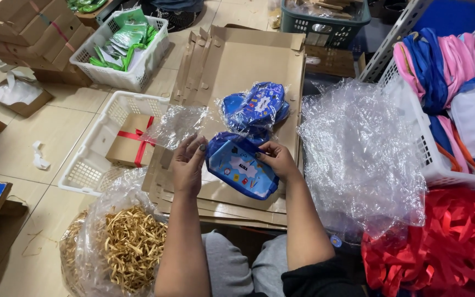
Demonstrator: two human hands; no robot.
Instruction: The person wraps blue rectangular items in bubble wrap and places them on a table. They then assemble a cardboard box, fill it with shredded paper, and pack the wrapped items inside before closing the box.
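Observation:
Both hands hold a blue pouch [241,167] printed with small coloured shapes, above a stack of flat brown cardboard [248,66]. My left hand [188,165] grips the pouch's left end and also pinches a clear plastic bag [178,124] that rises up and to the left. My right hand [277,159] grips the pouch's upper right edge. A second blue pouch [255,108], wrapped in clear plastic, lies on the cardboard just beyond.
A white basket [86,165] holding a brown box with a red ribbon [132,141] stands left. A bag of tan paper shreds [130,247] sits near left. A heap of clear bags [358,154], red ribbon [446,247] and a basket of pink and blue bags [457,82] are right.

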